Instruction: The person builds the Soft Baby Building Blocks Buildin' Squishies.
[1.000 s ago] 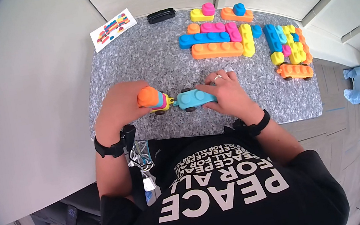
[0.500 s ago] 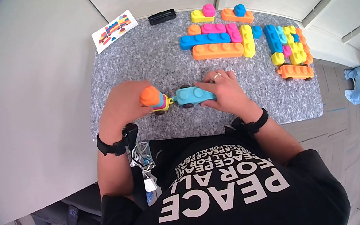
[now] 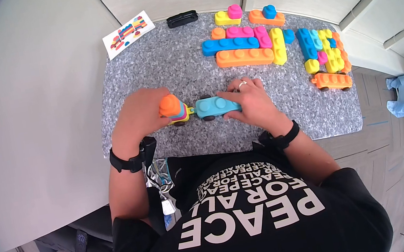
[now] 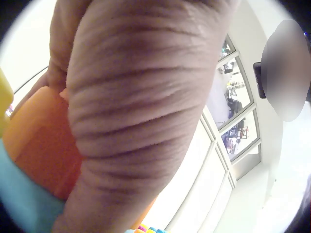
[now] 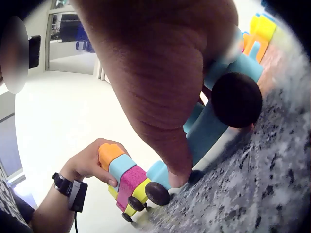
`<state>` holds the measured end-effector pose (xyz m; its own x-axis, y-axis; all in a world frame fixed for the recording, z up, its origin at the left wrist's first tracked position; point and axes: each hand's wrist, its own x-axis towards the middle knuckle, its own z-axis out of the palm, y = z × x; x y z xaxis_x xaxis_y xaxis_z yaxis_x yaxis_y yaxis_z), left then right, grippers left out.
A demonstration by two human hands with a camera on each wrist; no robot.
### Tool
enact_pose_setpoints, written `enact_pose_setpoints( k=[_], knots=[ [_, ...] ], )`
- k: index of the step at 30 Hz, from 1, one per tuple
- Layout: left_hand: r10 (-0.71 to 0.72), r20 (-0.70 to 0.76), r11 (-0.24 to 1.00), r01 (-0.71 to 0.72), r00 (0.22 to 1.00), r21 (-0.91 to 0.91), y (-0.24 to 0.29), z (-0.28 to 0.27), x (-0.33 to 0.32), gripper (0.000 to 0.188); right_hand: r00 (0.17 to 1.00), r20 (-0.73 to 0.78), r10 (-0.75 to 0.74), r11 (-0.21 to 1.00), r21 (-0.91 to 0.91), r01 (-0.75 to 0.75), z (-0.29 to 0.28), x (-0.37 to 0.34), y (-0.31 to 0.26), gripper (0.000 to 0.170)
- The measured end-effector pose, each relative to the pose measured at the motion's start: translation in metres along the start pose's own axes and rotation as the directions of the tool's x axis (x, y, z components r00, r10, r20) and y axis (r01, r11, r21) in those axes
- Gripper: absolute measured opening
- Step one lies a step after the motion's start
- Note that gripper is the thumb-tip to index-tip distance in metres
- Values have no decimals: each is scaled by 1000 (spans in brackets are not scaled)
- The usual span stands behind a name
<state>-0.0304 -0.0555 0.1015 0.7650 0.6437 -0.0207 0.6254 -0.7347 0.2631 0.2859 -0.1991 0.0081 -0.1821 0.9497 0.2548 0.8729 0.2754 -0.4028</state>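
"Where were the parts?"

"Near the front of the speckled tabletop (image 3: 171,69). The stacked car (image 3: 173,110), topped by an orange block (image 3: 169,103), was end to end with the light-blue wheeled base (image 3: 213,106). Coupling engagement could not be determined."

"State of grip?"

"The left hand (image 3: 139,114) grasped the stack by its upper blocks. The right hand (image 3: 252,101) gripped the base at the end away from the stack."

"Handling properties?"

"Both appeared light, stiff and smooth, probably plastic; breakage seemed unlikely, but the stack could separate at its seams. The yellow chassis (image 5: 141,191) and the base's long sides offered the surest hold."
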Motion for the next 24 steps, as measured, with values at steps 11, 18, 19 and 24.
enact_pose_setpoints(
  k=[11,18,19,24],
  knots=[
    [-71,-79,998,70,994,-5,-12,7,5,52,997,-43,61,983,176,-52,2,-2,26,68],
    [-104,-72,994,102,992,-29,-11,3,10,56,996,-76,38,945,327,-11,-5,1,37,57],
    [-107,-60,994,105,992,-42,-10,1,10,58,996,-77,46,943,332,-18,-4,0,37,56],
    [-102,-41,993,99,994,-57,-10,-1,12,73,996,-82,43,937,350,-12,-4,0,42,53]
  ],
)
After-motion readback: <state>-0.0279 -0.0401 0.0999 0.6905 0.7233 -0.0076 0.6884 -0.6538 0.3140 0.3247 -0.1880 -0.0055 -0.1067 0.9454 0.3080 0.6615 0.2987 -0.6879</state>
